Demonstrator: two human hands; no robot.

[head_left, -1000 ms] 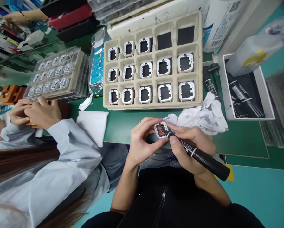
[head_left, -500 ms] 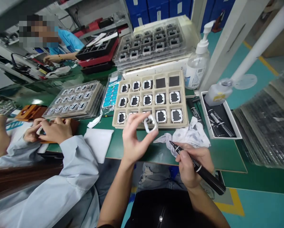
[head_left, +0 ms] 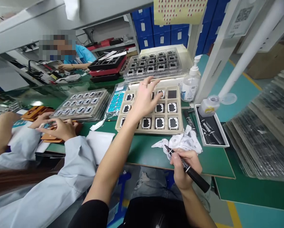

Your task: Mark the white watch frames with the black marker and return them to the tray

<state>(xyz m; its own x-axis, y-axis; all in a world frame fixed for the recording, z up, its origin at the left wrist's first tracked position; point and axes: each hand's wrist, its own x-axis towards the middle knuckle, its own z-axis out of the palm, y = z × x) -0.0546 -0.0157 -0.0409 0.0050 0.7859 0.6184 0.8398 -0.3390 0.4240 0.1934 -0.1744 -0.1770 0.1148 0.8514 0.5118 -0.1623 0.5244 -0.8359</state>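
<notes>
Nearest, the right hand (head_left: 183,167) holds a black marker (head_left: 187,169) in a closed grip beside a crumpled cloth (head_left: 183,142) on the desk (head_left: 144,152). Farther off, the left hand (head_left: 145,99), fingers spread and empty, hovers over the pulp tray (head_left: 181,126), just beside a white frame (head_left: 160,94) in its back row; judging by this, the placing step is in hand, and the next move calls for another frame to mark.

Green bench (head_left: 142,152) carries pulp tray (head_left: 180,129); crumpled rag (head_left: 182,142).

A black marker (head_left: 188,171) with a white band lies over a white cloth (head_left: 180,142) with dark smudges, on the green worktop (head_left: 146,152). The beige tray (head_left: 151,109) holds white frames (head_left: 159,123) over black squares. The blue-patterned sheet (head_left: 115,101) lies beside the tray.
</notes>
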